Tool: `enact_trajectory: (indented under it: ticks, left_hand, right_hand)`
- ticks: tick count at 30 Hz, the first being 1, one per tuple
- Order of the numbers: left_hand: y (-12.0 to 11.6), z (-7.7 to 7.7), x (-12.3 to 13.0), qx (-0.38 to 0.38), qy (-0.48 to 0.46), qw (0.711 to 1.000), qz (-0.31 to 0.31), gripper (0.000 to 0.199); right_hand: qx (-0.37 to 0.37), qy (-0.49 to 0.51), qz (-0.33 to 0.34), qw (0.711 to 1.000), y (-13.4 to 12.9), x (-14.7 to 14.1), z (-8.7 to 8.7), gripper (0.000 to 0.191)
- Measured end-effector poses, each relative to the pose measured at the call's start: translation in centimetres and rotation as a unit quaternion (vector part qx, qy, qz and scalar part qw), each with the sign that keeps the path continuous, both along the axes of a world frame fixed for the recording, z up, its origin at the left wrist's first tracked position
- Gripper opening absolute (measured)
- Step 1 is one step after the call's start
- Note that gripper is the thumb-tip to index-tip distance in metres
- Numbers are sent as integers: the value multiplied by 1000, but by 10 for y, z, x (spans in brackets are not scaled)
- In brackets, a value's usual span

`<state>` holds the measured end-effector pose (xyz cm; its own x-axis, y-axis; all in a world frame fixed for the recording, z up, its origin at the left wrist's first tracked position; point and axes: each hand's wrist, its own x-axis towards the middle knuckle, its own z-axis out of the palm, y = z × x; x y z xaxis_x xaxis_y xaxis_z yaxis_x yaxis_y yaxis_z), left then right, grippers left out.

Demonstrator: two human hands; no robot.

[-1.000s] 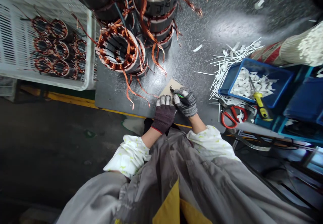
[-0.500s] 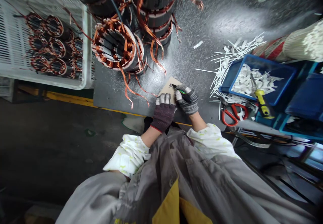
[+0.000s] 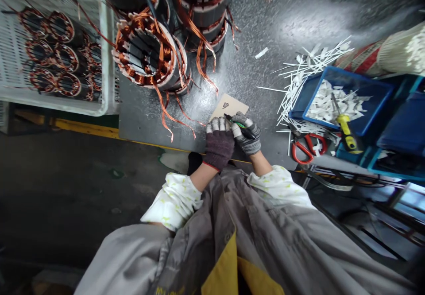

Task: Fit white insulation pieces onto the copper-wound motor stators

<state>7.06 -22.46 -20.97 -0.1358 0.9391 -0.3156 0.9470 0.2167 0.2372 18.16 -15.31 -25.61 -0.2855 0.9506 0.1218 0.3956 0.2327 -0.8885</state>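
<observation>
At left, a white crate holds copper-wound stators; a larger stator sits on the surface. The left hand covers the near part of a marked tan card; I cannot tell whether its grip pinches it. The right hand has its grip closed around a marker. Rightward lies a blue bin.

Copper-wound cores stand stacked on the desk near a white crate holding smaller ones. Opposite, a yellow-handled screwdriver rests on a blue bin of white scraps, red-handled scissors just beside.
</observation>
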Motion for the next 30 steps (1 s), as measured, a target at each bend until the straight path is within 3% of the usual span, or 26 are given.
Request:
enact_trajectory:
  ticks: [3,6,11,15,20,30]
  left_hand:
    - [-9,-4,-14,20,-11,1000,-9,36]
    - [-18,-7,-25,40,-20,999,-27,34]
    - [-20,-9,-25,59,-25,998,-12,33]
    - [-19,-11,-23,65,-28,997,-11,32]
    - [-20,-14,-24,62,-32,998,-9,32]
    - [-19,-10,-25,42,-26,999,-12,32]
  right_hand:
    - [21,-18,-23,999,1,1,-6,22]
    - [45,-32,14,998,3,2,-8,21]
    - [73,-59,62,994,3,3,-5,20]
    - [104,-78,59,990,2,2,-3,20]
    - [101,-67,67,990,0,4,-3,19]
    - [41,-25,3,999,2,1,-1,17]
